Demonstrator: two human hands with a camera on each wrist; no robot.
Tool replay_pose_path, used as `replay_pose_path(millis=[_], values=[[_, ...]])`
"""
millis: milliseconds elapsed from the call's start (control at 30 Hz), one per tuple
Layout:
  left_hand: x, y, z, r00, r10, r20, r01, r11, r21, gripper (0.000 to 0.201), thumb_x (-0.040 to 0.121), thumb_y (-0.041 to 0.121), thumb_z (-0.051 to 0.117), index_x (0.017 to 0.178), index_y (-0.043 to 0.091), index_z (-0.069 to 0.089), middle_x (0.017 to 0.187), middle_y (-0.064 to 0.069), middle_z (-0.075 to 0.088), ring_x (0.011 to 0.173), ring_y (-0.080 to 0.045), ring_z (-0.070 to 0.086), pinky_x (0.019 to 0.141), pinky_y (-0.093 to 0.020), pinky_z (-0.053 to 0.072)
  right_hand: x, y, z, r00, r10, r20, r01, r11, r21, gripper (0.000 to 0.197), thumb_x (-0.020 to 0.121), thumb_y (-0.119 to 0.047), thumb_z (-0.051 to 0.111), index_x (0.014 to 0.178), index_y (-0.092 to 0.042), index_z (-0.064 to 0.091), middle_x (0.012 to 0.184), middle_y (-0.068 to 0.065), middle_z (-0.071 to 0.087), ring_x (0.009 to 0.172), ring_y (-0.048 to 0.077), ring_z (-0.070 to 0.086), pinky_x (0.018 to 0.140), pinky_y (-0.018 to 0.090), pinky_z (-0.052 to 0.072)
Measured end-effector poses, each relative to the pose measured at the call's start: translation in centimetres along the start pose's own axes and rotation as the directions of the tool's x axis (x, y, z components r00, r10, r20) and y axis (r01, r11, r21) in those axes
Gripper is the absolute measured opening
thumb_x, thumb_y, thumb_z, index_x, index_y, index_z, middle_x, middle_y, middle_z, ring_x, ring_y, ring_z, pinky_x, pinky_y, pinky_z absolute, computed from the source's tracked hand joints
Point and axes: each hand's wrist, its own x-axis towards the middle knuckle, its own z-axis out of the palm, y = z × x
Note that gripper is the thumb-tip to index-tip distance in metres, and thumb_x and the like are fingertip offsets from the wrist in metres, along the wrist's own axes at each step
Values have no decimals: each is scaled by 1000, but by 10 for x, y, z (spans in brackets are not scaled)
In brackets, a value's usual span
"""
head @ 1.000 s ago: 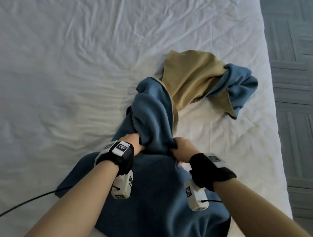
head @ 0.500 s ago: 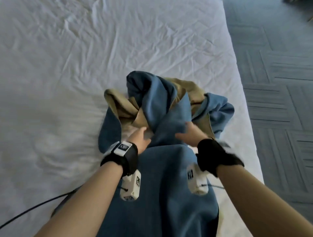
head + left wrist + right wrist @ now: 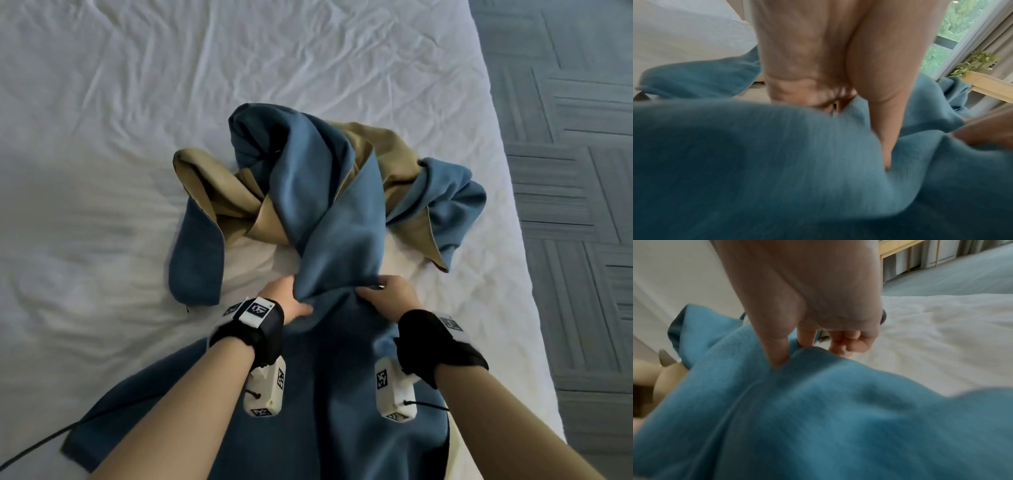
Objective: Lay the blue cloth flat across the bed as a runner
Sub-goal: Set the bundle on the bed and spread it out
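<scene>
The blue cloth (image 3: 329,219), tan on its underside, lies bunched and twisted on the white bed (image 3: 137,102); its near part spreads flat toward me. My left hand (image 3: 291,298) grips a fold of the cloth at the heap's base. My right hand (image 3: 387,294) pinches the same fold from the right, a hand's width away. In the left wrist view my thumb presses into the blue cloth (image 3: 777,162). The right wrist view shows thumb and forefinger pinching the blue cloth (image 3: 818,402), the other fingers curled.
The bed's right edge (image 3: 513,240) runs close to the heap, with grey patterned carpet (image 3: 575,171) beyond it. A black cable (image 3: 37,448) trails over the sheet at lower left. A wooden frame (image 3: 900,257) stands across the room.
The bunched far part has been thrown forward and spread: a tan and blue flap now lies to the left. Both hands let go half a second ago and now grip the fold again.
</scene>
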Motion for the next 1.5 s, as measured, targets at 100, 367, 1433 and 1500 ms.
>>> replay_pose_path(millis=[100, 367, 1433, 1500], values=[[-5, 13, -3, 989, -87, 124, 97, 993, -75, 42, 76, 27, 73, 111, 8, 57, 113, -17, 66, 101, -33, 64, 86, -44, 56, 6, -18, -12, 999, 8, 39, -9, 1000, 1, 27, 79, -27, 69, 99, -9, 68, 94, 12, 66, 90, 28, 62, 77, 32, 49], [2, 74, -115, 788, 154, -596, -412, 852, -324, 38, 91, 12, 52, 129, 10, 52, 124, -21, 59, 112, -34, 58, 100, -36, 45, 29, -101, -86, 921, -235, -311, 360, 817, 451, 10, 86, -10, 55, 94, -11, 59, 86, 13, 71, 83, 26, 68, 81, 40, 54], [-191, -195, 112, 928, -305, -215, 365, 858, 362, 23, 93, 25, 46, 112, 12, 46, 119, -16, 60, 108, -35, 59, 82, -40, 47, -251, 217, 127, 976, 219, -6, -189, 855, 483, 15, 80, -8, 61, 95, -10, 58, 82, 1, 65, 73, 14, 61, 56, 22, 46], [-218, -208, 132, 915, -372, -155, 403, 837, 370, 25, 91, 23, 49, 112, 11, 48, 121, -16, 60, 110, -34, 59, 88, -40, 49, -260, 239, 119, 980, 197, -32, -171, 910, 379, 18, 80, -10, 61, 97, -8, 57, 84, 6, 63, 79, 23, 60, 62, 28, 44]])
